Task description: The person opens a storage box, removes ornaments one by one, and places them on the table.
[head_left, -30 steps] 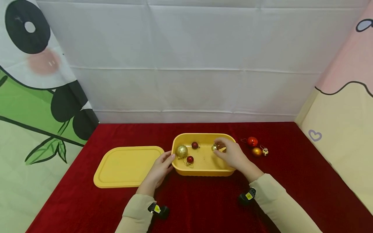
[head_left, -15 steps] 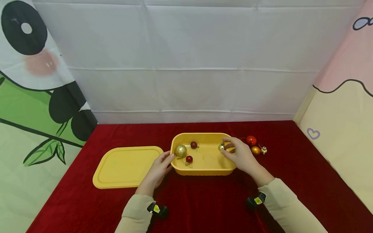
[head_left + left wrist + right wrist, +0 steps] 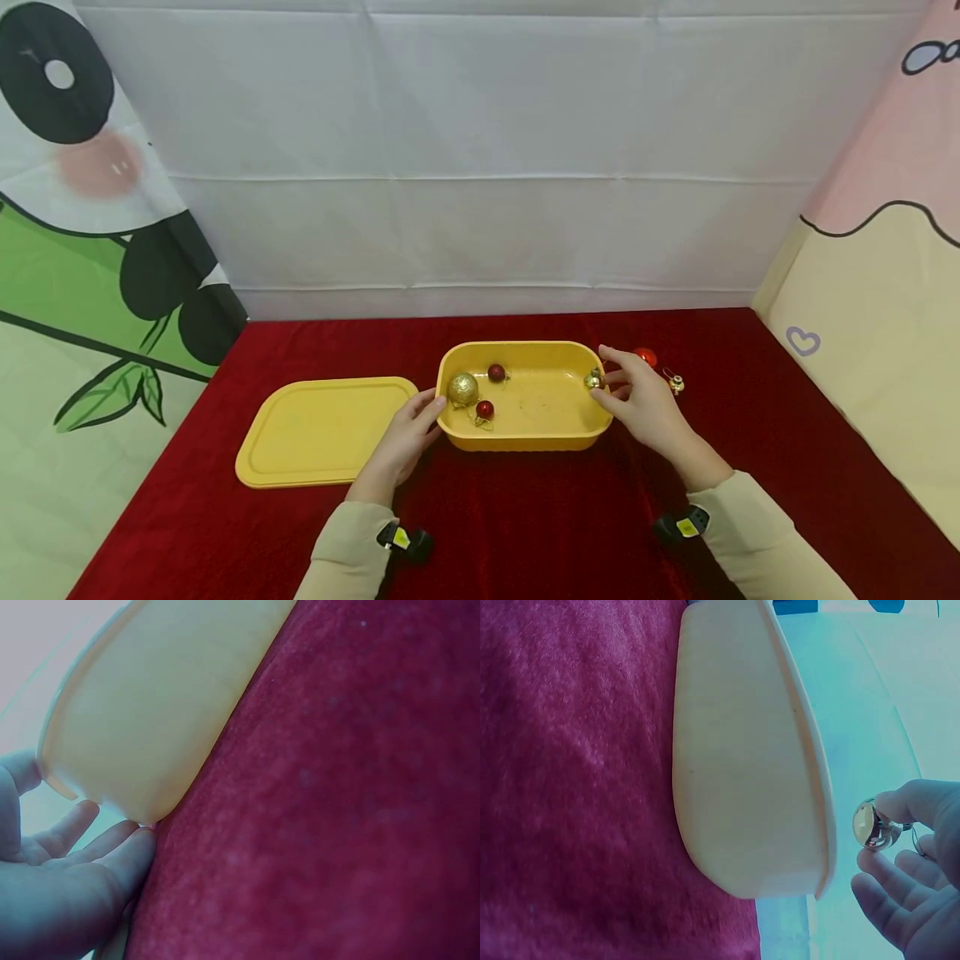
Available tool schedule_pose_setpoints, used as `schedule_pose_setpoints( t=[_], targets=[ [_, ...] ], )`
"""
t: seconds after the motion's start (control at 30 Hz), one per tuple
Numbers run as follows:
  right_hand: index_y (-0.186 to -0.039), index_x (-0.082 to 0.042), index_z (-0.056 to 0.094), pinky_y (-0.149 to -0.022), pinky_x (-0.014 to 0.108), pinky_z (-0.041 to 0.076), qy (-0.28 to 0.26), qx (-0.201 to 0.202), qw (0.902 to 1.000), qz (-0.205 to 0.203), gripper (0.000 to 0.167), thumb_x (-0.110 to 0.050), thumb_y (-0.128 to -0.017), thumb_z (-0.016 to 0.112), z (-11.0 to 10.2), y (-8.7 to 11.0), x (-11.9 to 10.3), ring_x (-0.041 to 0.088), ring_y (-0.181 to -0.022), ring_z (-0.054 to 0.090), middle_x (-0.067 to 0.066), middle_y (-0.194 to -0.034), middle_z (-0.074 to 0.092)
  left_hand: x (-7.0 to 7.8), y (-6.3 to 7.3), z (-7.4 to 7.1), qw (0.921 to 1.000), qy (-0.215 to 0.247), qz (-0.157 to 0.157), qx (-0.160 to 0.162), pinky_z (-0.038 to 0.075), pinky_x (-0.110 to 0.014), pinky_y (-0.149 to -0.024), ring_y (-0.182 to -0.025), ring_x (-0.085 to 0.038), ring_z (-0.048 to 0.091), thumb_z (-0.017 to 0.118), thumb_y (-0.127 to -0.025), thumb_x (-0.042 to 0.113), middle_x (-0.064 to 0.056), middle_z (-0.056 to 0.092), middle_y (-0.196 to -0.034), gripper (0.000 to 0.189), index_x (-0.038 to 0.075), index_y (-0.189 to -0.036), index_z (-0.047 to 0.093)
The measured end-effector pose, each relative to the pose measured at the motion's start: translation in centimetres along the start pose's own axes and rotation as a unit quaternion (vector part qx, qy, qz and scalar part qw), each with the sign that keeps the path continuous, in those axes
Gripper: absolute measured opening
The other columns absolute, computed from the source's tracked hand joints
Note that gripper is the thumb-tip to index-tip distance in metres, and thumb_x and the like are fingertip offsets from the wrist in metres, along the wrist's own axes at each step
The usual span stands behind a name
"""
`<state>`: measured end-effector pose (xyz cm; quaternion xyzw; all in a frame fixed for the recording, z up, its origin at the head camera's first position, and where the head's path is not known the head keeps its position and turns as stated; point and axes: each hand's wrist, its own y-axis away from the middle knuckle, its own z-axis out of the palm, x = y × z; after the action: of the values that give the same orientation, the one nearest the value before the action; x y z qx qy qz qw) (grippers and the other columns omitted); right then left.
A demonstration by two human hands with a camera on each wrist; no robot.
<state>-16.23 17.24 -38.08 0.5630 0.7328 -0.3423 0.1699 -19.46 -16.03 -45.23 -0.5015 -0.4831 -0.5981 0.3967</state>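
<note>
My right hand [image 3: 651, 407] pinches a small shiny gold bauble [image 3: 595, 379] between thumb and fingertips. In the right wrist view the gold bauble [image 3: 876, 825] is clear of the wall of the yellow box [image 3: 754, 765], above rim height. In the head view it appears at the right end of the yellow box [image 3: 525, 443]. My left hand [image 3: 402, 442] grips the box's left end, thumb at the rim and fingers along the outer wall. Inside the box lie a glittery gold bauble [image 3: 462, 389] and two dark red baubles, one farther back [image 3: 497, 372] and another nearer [image 3: 484, 409].
Left of the box a flat yellow lid [image 3: 322, 433] lies on the red cloth [image 3: 525, 525]. Right of it are a red bauble [image 3: 647, 357], partly behind my right hand, and a small gold ornament [image 3: 677, 384]. A white fabric backdrop [image 3: 495, 167] rises behind.
My right hand has moved right with the shiny gold bauble, from over the box's interior to its right end. It now hides the orange-gold bauble. My left hand stays on the box.
</note>
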Motion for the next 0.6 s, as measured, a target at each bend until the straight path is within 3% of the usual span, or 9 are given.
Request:
schedule_pose_setpoints(
  t=[0.2,0.47,0.6],
  targets=[
    [-0.142,0.001,0.038,-0.074,0.037,0.058,0.001,0.011,0.9999,-0.008,0.068,-0.007,-0.083,0.071,-0.7,0.5,0.4,0.028,-0.097,0.065,0.02,-0.138,0.045,0.1,0.0,0.0,1.0,0.0,0.004,-0.004,0.03,-0.05,-0.112,-0.138,-0.032,0.034,0.047,-0.1,0.034,-0.018,0.034,-0.148,0.054,0.004,-0.143,0.034],
    [-0.148,-0.003,0.026,-0.066,0.017,0.053,0.018,0.022,0.9994,0.019,0.081,-0.006,-0.082,0.072,-1.5,1.2,1.2,0.028,-0.093,0.066,0.023,-0.141,0.037,0.1,0.0,0.1,1.0,0.005,0.006,-0.005,0.029,-0.051,-0.112,-0.138,-0.032,0.034,0.046,-0.1,0.032,-0.019,0.034,-0.147,0.053,0.004,-0.143,0.034],
    [-0.148,-0.002,0.026,-0.065,0.018,0.053,0.023,0.031,0.9991,0.015,0.082,-0.006,-0.081,0.073,-1.9,1.5,1.5,0.028,-0.091,0.066,0.024,-0.143,0.035,0.1,0.1,0.1,0.9999,0.005,0.01,-0.006,0.029,-0.051,-0.112,-0.138,-0.032,0.033,0.047,-0.1,0.031,-0.019,0.034,-0.147,0.053,0.004,-0.143,0.034]
  ],
)
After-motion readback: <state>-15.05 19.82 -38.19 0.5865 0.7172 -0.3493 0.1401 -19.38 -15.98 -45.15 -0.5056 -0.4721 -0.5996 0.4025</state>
